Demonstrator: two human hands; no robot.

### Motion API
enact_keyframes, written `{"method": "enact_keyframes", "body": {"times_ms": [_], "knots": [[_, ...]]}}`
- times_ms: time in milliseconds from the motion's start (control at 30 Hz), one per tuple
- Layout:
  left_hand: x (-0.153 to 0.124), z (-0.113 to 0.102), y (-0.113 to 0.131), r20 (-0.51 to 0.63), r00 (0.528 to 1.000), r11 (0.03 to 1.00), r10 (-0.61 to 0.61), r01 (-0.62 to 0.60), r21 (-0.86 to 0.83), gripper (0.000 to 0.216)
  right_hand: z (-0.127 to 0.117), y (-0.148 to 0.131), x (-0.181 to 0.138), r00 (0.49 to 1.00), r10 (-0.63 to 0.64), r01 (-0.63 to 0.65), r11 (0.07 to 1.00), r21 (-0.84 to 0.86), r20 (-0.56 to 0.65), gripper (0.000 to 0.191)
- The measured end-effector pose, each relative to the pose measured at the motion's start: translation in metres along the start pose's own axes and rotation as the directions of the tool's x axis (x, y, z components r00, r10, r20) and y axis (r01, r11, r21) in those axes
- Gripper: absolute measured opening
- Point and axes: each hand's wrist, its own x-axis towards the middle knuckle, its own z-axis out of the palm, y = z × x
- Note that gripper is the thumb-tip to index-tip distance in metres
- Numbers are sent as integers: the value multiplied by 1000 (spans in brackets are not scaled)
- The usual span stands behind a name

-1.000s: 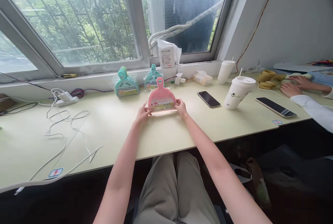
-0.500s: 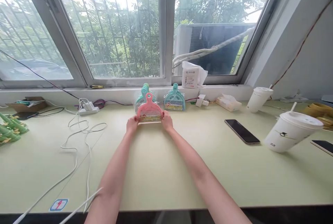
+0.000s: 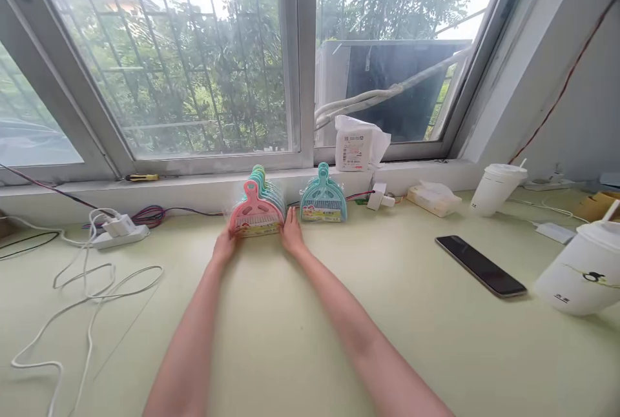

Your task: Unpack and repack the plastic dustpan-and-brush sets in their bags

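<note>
A pink dustpan-and-brush set [image 3: 256,212] in clear wrap stands upright at the front of a row of similar teal and green sets [image 3: 265,186] against the sill. My left hand [image 3: 225,244] grips its lower left edge; those fingers are partly hidden behind it. At its lower right edge, my right hand [image 3: 292,233] holds it, thumb near the front corner and fingers stretched along the side of the row. A separate teal dustpan set [image 3: 323,201] stands just right of my right hand, with a narrow gap between.
A black phone [image 3: 479,265] lies to the right, near two white lidded cups [image 3: 584,268]. A tissue pack [image 3: 433,198] and white adapter [image 3: 380,197] sit along the back. On the left are a power strip [image 3: 121,236] and loose white cables [image 3: 87,301]. A screwdriver [image 3: 143,177] rests on the sill.
The pink set has moved back against the row of teal sets, with both hands still at its sides. My right fingers now reach farther along its side. The view has shifted closer and right.
</note>
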Motion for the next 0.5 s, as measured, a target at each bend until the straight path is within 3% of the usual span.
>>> {"method": "enact_keyframes", "body": {"times_ms": [167, 267, 367, 433, 500], "knots": [[-6, 1, 9, -51, 999, 997, -11, 16, 78, 52, -2, 1, -1, 1000, 2, -2, 997, 77, 3, 78], [-10, 2, 9, -72, 997, 998, 14, -9, 60, 60, -14, -7, -8, 998, -58, 62, 990, 124, -37, 79], [-12, 2, 4, -114, 993, 999, 11, -6, 44, 71, -40, -12, -17, 974, -80, 104, 989, 104, -213, 63], [-12, 2, 1, -144, 989, 999, 15, -8, 49, 73, -65, -4, -21, 932, 0, 36, 995, 90, -364, 54], [-11, 2, 1, -165, 985, 998, 54, -46, 53, 68, -91, 15, -23, 857, 130, -89, 991, 104, -498, 53]]}}
